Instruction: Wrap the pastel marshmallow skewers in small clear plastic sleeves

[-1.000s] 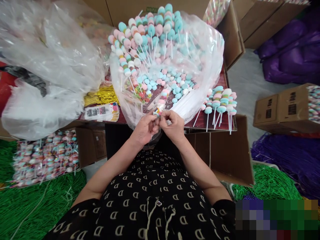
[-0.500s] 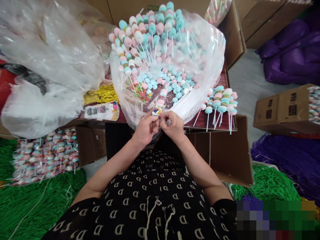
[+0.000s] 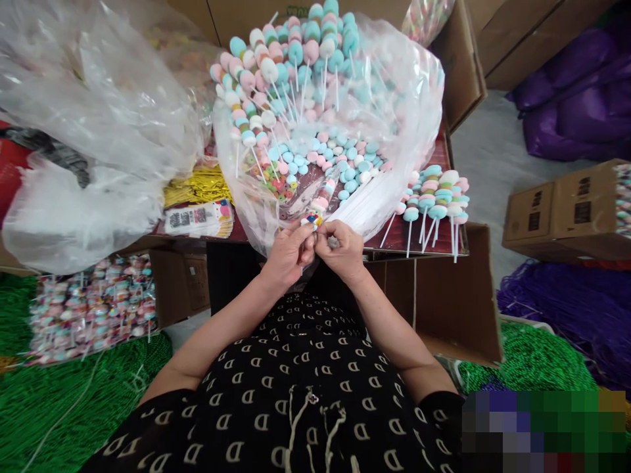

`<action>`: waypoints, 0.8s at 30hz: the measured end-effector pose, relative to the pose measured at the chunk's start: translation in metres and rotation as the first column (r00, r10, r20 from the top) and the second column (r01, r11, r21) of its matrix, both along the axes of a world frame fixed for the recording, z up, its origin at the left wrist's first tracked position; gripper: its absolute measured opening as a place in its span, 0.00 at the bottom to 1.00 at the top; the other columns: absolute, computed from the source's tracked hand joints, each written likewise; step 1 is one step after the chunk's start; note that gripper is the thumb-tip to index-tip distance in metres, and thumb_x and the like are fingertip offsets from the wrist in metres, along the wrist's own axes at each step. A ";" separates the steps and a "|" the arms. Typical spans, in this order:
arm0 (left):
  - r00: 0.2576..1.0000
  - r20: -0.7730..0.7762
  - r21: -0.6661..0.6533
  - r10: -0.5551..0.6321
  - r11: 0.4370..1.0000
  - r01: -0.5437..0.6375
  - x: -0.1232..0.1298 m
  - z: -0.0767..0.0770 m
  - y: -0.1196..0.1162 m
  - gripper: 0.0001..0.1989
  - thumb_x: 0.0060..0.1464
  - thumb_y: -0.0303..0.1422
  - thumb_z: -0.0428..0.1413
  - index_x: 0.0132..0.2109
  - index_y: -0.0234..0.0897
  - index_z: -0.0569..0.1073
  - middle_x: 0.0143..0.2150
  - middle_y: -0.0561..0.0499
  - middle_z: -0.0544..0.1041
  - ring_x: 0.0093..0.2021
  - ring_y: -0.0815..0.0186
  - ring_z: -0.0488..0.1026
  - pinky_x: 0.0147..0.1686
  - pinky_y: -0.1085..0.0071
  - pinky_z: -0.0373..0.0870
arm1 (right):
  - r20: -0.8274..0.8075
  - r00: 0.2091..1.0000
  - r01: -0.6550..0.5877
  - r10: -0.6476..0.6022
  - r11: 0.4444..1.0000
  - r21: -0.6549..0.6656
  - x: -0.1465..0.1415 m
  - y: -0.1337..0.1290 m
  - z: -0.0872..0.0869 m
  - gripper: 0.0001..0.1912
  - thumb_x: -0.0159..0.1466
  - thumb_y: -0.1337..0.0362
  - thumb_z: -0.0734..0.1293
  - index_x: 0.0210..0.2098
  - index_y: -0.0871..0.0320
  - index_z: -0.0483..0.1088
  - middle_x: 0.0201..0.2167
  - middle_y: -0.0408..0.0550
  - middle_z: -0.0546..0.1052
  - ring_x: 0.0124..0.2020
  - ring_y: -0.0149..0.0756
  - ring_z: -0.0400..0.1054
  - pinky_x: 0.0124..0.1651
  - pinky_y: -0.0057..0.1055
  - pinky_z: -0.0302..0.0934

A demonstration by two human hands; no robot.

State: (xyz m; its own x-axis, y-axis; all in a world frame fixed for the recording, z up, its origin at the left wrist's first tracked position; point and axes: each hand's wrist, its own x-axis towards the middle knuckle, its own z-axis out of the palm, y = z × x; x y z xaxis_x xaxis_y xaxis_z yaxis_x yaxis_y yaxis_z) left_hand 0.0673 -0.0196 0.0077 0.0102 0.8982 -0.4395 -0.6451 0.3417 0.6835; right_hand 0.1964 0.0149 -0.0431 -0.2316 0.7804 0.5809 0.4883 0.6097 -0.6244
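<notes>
Candy skewer in a clear wrapper with a printed lower end, lying at the front edge of the dark red table. Left hand: thumb and fingers closed on the wrapper's lower end. Right hand: thumb and forefinger pinching the same end, just beside the left. Beyond: loose pink, blue and white candies, flanked by white sticks and ring-shaped gummies. Farther left: yellow strips. Farther right: unwrapped skewers.

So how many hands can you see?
2: the left hand and the right hand, close together at the near end of the wrapped candy skewer. Any others would be hidden.
</notes>
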 end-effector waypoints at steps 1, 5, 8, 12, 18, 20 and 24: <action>0.999 -0.031 -0.002 0.021 1.000 -0.021 0.001 -0.001 0.000 0.10 0.53 0.34 0.65 0.37 0.36 0.72 0.18 0.62 0.68 0.12 0.79 0.57 0.14 0.80 0.49 | 0.005 1.000 0.004 -0.004 1.000 -0.023 0.000 0.000 -0.002 0.05 0.61 0.70 0.64 0.32 0.52 0.69 0.26 0.42 0.77 0.28 0.34 0.72 0.36 0.31 0.68; 0.981 -0.176 0.020 0.087 0.996 -0.085 0.002 -0.005 0.002 0.14 0.55 0.34 0.64 0.48 0.36 0.75 0.17 0.63 0.67 0.13 0.78 0.56 0.14 0.79 0.48 | 0.032 0.999 0.007 -0.004 0.996 -0.084 0.001 -0.002 0.000 0.05 0.62 0.69 0.64 0.33 0.53 0.69 0.27 0.42 0.77 0.27 0.33 0.71 0.36 0.30 0.68; 0.965 -0.246 0.042 0.087 0.996 -0.079 0.000 -0.008 0.002 0.20 0.55 0.33 0.64 0.54 0.36 0.74 0.18 0.64 0.68 0.13 0.77 0.57 0.14 0.79 0.48 | -0.003 1.000 0.024 -0.025 0.995 -0.101 0.003 -0.003 0.011 0.05 0.66 0.68 0.63 0.37 0.54 0.71 0.31 0.44 0.79 0.30 0.33 0.72 0.37 0.31 0.69; 0.973 -0.228 0.061 0.046 0.998 -0.033 -0.001 -0.008 0.001 0.25 0.54 0.32 0.63 0.59 0.36 0.73 0.19 0.63 0.68 0.15 0.77 0.58 0.15 0.78 0.48 | -0.040 0.999 0.032 -0.035 0.997 -0.072 0.002 -0.002 0.023 0.06 0.69 0.67 0.63 0.41 0.54 0.73 0.35 0.45 0.80 0.31 0.33 0.72 0.38 0.31 0.70; 0.988 -0.149 0.068 0.043 0.997 -0.033 -0.003 -0.007 0.000 0.21 0.57 0.37 0.59 0.56 0.35 0.75 0.22 0.58 0.72 0.16 0.74 0.63 0.15 0.76 0.51 | 0.042 0.998 0.054 -0.051 0.995 -0.084 -0.003 -0.001 0.022 0.06 0.69 0.67 0.64 0.39 0.54 0.74 0.35 0.46 0.81 0.33 0.34 0.74 0.39 0.32 0.70; 0.987 -0.150 0.074 0.059 0.996 -0.048 -0.002 -0.008 0.000 0.17 0.58 0.37 0.59 0.53 0.36 0.75 0.22 0.59 0.72 0.16 0.74 0.63 0.15 0.76 0.51 | 0.049 0.997 0.058 -0.054 0.994 -0.090 -0.004 -0.002 0.023 0.06 0.69 0.66 0.65 0.39 0.54 0.74 0.34 0.46 0.81 0.32 0.34 0.74 0.39 0.32 0.70; 0.984 -0.157 0.072 0.079 0.995 -0.068 0.000 -0.009 0.001 0.13 0.60 0.35 0.61 0.51 0.39 0.75 0.22 0.60 0.70 0.16 0.76 0.62 0.15 0.76 0.51 | 0.089 0.992 0.095 -0.086 0.990 -0.102 -0.006 -0.004 0.026 0.05 0.69 0.64 0.65 0.38 0.55 0.74 0.33 0.46 0.80 0.30 0.33 0.73 0.36 0.31 0.67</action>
State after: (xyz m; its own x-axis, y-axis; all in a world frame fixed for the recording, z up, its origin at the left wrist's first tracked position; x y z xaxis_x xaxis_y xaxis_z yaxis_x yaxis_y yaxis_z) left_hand 0.0670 -0.0182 -0.0011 -0.1224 0.9210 -0.3698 -0.5472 0.2482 0.7993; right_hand 0.1900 0.0113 -0.0167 -0.2022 0.8562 0.4754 0.5922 0.4935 -0.6370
